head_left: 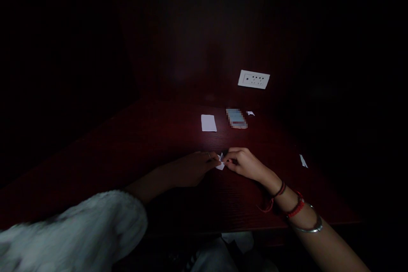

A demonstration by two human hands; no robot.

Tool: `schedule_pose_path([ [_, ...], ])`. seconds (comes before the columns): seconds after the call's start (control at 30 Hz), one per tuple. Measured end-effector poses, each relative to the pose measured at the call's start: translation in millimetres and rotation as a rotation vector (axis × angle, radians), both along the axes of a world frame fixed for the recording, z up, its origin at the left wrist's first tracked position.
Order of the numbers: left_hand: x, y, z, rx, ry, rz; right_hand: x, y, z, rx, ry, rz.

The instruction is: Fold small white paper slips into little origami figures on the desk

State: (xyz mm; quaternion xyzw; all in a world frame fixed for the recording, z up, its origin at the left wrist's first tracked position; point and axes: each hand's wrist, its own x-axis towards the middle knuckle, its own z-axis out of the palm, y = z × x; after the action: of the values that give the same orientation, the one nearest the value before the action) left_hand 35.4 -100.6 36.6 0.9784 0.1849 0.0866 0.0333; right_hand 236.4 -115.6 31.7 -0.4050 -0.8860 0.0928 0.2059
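Observation:
Between my two hands, on the dark red table, is a small piece of folded white paper. One pointed flap of it stands up. My left hand, with a ring on a finger, pinches the paper's left side. From the right, my right hand has thumb and fingers closed on its other edge. Beyond the hands lies a flat white sheet of paper. The fingertips partly hide the folded piece.
A phone-like object, blurred by pixels, lies behind my right hand. A white scrap is beside it, and a paper strip lies far right. A white socket panel is on the back wall. The surroundings are very dark.

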Motion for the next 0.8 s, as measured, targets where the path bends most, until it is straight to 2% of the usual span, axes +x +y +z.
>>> schedule_pose_path([
  [0.3, 1, 4, -6.0, 0.058, -0.030, -0.036, -2, 5, -6.6, -0.034, 0.080, -0.139],
  [0.53, 0, 7, -9.6, 0.083, -0.027, -0.051, -2, 6, -7.5, -0.172, 0.134, -0.179],
  [0.8, 0, 7, -10.7, 0.098, -0.025, -0.054, -2, 6, -6.7, -0.079, 0.090, -0.162],
])
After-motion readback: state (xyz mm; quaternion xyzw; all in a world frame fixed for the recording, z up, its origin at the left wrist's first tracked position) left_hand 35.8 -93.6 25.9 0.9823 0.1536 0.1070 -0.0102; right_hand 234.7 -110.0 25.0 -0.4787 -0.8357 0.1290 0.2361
